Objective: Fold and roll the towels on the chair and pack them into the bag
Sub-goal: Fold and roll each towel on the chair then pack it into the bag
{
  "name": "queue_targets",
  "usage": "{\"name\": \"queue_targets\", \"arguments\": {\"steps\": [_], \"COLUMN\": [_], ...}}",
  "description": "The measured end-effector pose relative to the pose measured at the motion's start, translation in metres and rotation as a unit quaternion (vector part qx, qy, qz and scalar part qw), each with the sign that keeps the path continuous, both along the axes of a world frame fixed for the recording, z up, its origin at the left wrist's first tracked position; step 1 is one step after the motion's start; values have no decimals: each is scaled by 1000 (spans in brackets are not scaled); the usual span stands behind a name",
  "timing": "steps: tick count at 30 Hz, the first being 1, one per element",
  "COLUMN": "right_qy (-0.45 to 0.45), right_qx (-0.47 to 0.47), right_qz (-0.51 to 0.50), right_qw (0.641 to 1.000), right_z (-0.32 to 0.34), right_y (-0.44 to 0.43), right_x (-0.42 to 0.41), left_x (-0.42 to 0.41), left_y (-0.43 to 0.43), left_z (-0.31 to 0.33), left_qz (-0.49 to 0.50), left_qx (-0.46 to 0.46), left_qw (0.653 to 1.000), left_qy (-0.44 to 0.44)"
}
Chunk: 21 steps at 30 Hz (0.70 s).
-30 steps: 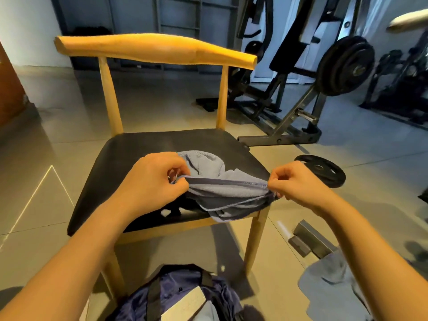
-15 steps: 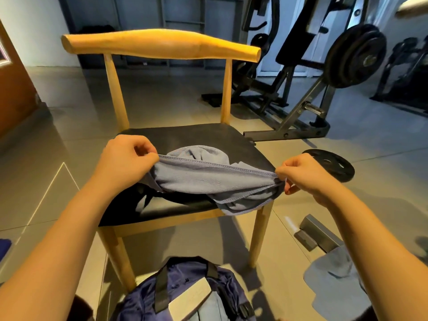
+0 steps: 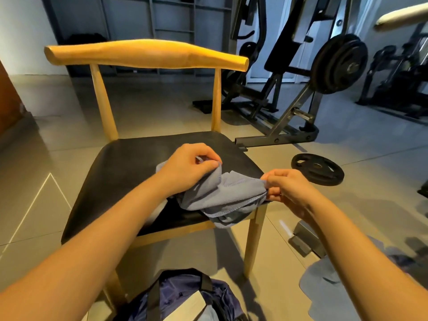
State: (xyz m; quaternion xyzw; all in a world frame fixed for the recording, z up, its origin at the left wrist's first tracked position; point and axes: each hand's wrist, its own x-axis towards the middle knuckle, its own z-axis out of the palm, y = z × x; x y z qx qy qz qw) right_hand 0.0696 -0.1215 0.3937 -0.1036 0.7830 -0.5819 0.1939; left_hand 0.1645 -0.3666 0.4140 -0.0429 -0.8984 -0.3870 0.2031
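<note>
Both hands pinch the crumpled grey towel [image 3: 222, 195] at mid-frame, left hand [image 3: 187, 166] gripping its upper edge and right hand [image 3: 286, 187] its right end, over the chair [image 3: 129, 163] seat's front right corner, above the bag [image 3: 183, 297] at the bottom.

We find no text, label, brand, number or sign that can be read. Any marking on the weight plate [image 3: 317, 169] lying on the floor to the right is too dark and small to tell, and so is any print on the bag [image 3: 178, 295] near us.
</note>
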Motion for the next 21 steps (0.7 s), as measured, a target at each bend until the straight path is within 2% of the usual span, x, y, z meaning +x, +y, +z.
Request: {"name": "queue_targets", "arguments": {"steps": [3,9,12,15,18,21], "right_qy": [-11,-32,-35,-18,26,105], "right_qx": [41,105,117,119,81,8], "right_qz": [-7,-10,-8,-7,-35,-80], "right_qw": [999,994,992,993,996,991], "right_z": [-12,-19,-18,-15,-5,13], "right_y": [-4,14,20,22,19,9], "right_x": [3,1,-2,-4,-9,-15], "left_x": [-39,-84,-87,-81,-67,-43], "left_y": [22,38,40,34,12,-21], "left_z": [-7,-16,-17,-7,12,36], "left_qz": [-50,-103,-101,-41,50,157], "left_qx": [-34,-111,-159,-149,-27,41], "left_qw": [998,972,963,978,997,984], "left_qy": [-34,-181,-195,-138,-49,75]}}
